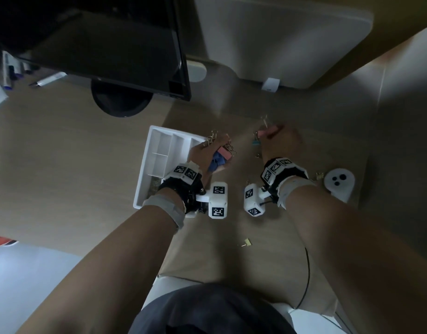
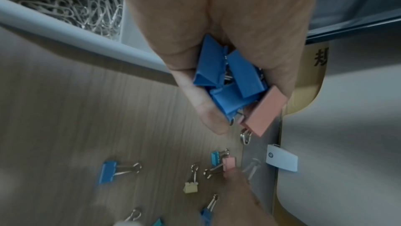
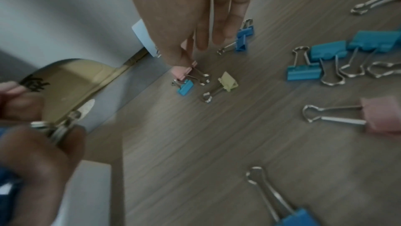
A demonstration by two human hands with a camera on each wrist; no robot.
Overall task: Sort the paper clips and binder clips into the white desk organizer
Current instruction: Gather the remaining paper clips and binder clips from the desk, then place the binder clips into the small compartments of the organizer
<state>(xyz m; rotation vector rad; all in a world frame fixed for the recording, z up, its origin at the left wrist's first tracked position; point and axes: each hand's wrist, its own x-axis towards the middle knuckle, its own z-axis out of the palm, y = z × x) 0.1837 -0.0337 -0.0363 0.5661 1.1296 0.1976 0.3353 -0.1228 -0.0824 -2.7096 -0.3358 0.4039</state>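
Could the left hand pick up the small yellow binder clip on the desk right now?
Probably not cleanly: the left hand already grips a bunch of blue and pink binder clips. The yellow binder clip lies unobstructed on the desk, so only the full grip hinders it.

Left hand (image 2: 219,54) covers most of its blue binder clips (image 2: 228,78). At three o'clock in the right wrist view, a pink binder clip (image 3: 382,116) blurs, cut off by the edge. Organizer's (image 1: 145,169) six o'clock end hides beneath the wrist.

matt wood-grain desk (image 3: 195,144), shiny metal binder clips (image 3: 314,61), smooth white plastic organizer (image 1: 145,179)
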